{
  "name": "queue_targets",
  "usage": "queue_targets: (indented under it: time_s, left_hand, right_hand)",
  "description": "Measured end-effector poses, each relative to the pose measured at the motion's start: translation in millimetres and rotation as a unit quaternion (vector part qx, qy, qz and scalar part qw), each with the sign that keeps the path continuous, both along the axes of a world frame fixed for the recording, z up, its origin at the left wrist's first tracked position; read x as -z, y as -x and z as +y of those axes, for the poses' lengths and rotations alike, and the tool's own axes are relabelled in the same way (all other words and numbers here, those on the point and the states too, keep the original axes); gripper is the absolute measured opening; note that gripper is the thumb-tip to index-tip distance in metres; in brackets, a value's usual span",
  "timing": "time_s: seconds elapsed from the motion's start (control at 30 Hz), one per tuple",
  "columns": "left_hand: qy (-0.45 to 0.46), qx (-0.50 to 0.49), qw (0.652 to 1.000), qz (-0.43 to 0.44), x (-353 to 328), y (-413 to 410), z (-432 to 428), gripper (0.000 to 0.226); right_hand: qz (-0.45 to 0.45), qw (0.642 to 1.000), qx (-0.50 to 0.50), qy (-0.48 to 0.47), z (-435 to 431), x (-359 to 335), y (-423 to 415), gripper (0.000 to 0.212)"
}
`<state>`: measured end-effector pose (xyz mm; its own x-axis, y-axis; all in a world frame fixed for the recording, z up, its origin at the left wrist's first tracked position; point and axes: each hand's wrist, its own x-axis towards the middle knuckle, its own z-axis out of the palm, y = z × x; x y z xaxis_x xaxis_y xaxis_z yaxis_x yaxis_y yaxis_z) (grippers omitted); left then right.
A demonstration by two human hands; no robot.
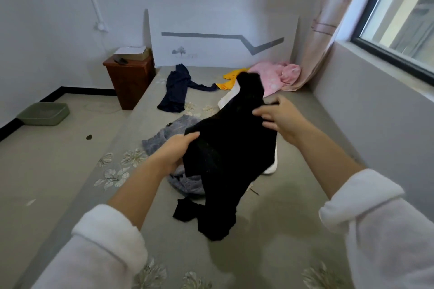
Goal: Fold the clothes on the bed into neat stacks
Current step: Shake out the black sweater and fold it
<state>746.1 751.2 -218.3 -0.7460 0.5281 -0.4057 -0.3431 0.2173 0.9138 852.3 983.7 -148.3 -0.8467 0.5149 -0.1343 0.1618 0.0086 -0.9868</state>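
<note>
Left hand (175, 150) gripped the black garment (229, 155) at its left edge, fingers curled over the fabric. Right hand (278, 116) pinched the top right edge, fingers blurred. Garment was held up over the bed (281, 230), its lower end trailing onto the sheet. Grey garment (169, 134) lay just behind and under it, white one (229, 97) partly hidden behind. Further back: navy piece (176, 88), yellow piece (231, 77), pink piece (274, 77) by the headboard (223, 37). Nightstand (129, 80) left of bed, green tray (44, 114) on the floor.
</note>
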Motion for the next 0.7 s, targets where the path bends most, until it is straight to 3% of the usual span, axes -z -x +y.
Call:
queue_targets:
  time_s: [0.1,0.17,0.23,0.27,0.37,0.43,0.53,0.7]
  left_hand:
    - [-0.016,-0.049,0.998,-0.031,-13,-1,15,0.027]
    - [-0.013,-0.053,0.997,-0.053,-16,-5,25,0.031]
    - [-0.005,-0.044,0.997,-0.070,-18,-10,34,0.032]
    - [-0.006,-0.039,0.996,-0.077,-18,-13,38,0.032]
    - [-0.022,-0.042,0.994,-0.095,-22,-16,43,0.023]
    - [-0.058,-0.036,0.993,-0.100,-24,-11,39,0.017]
    - [-0.105,-0.006,0.992,-0.073,-28,-1,25,0.025]
    - [-0.093,0.026,0.993,-0.075,-13,-3,-1,0.028]
  right_hand:
    - [-0.124,0.985,-0.112,-0.035,-11,40,-22,0.042]
    - [-0.200,0.946,-0.252,-0.037,-22,66,-37,0.042]
    - [-0.226,0.918,-0.320,-0.057,-36,87,-46,0.052]
    - [-0.206,0.925,-0.314,-0.061,-41,96,-46,0.048]
    - [-0.099,0.969,-0.227,-0.025,-51,103,-43,0.005]
    - [-0.090,0.976,-0.194,0.031,-48,98,-39,0.017]
    - [-0.080,0.972,-0.194,0.106,-40,89,-35,0.020]
    - [-0.072,0.976,-0.182,0.094,-37,82,-27,0.015]
